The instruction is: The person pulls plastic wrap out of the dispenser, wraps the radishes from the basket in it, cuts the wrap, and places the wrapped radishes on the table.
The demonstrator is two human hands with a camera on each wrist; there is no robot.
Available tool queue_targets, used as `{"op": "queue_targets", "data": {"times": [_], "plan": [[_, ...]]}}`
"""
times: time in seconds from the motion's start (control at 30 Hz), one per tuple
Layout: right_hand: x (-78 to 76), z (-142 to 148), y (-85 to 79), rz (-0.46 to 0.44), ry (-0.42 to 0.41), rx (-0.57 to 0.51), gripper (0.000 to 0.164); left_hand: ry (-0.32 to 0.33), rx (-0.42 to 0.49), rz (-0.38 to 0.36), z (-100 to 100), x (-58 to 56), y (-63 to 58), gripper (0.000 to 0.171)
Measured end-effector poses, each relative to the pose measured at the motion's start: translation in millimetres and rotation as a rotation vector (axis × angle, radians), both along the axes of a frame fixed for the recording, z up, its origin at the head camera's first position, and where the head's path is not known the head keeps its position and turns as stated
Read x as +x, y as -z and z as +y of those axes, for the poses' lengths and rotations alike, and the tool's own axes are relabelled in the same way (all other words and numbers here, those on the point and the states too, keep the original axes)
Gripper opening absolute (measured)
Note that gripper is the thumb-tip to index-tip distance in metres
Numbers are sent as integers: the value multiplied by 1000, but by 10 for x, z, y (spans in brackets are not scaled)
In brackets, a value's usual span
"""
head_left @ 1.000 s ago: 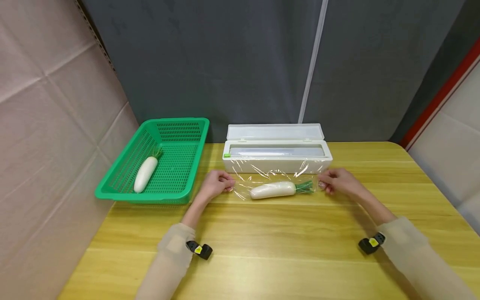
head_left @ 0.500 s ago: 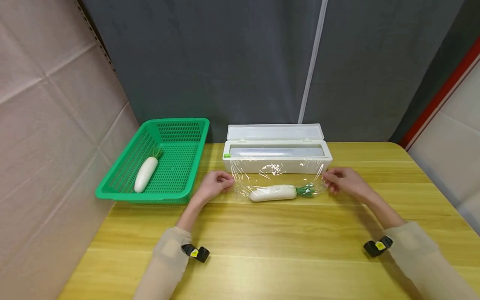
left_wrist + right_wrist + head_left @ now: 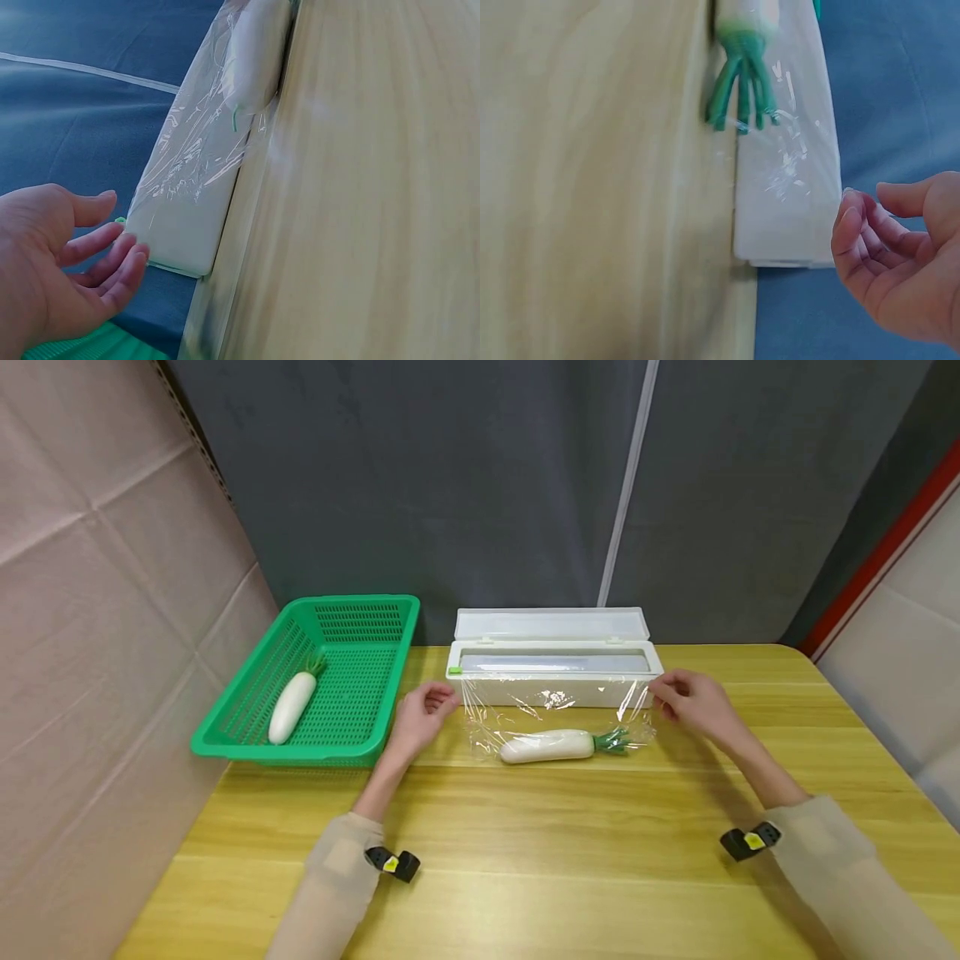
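A white radish (image 3: 551, 746) with green stalks lies on the table under clear cling film (image 3: 525, 717). The film hangs from the front of a white cling film dispenser (image 3: 555, 691) and drapes over the radish. My left hand (image 3: 423, 717) hovers by the dispenser's left front corner, its fingers loosely bent around nothing in the left wrist view. At the opposite corner is my right hand (image 3: 697, 703). Its thumb (image 3: 904, 198) stands apart from the fingertips in the right wrist view, with no film visible between them.
A green basket (image 3: 401, 685) at the left holds a second white radish (image 3: 291, 708). The dispenser's lid (image 3: 551, 623) stands raised at the back. A small green piece (image 3: 454, 671) sits at the dispenser's left end. A dark curtain (image 3: 420, 485) hangs behind the table.
Both hands have come away from the film's corners and moved up towards the dispenser's ends, the left also outwards. The film has settled over the radish.
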State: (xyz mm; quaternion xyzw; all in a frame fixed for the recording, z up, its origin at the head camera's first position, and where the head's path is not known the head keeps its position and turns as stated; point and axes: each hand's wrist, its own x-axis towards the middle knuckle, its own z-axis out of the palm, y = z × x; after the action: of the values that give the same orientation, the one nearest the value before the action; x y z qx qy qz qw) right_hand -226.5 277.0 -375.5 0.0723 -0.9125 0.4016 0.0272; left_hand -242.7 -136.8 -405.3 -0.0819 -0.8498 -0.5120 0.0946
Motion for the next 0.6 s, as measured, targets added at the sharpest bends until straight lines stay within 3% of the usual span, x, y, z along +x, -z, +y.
{"op": "queue_targets", "data": {"times": [0.23, 0.6], "plan": [[-97, -226, -121, 41, -73, -32, 29, -24, -6, 100, 49, -64, -21, 30], [-306, -745, -198, 73, -237, -13, 21, -14, -9, 105, 35, -188, 34, 42]]}}
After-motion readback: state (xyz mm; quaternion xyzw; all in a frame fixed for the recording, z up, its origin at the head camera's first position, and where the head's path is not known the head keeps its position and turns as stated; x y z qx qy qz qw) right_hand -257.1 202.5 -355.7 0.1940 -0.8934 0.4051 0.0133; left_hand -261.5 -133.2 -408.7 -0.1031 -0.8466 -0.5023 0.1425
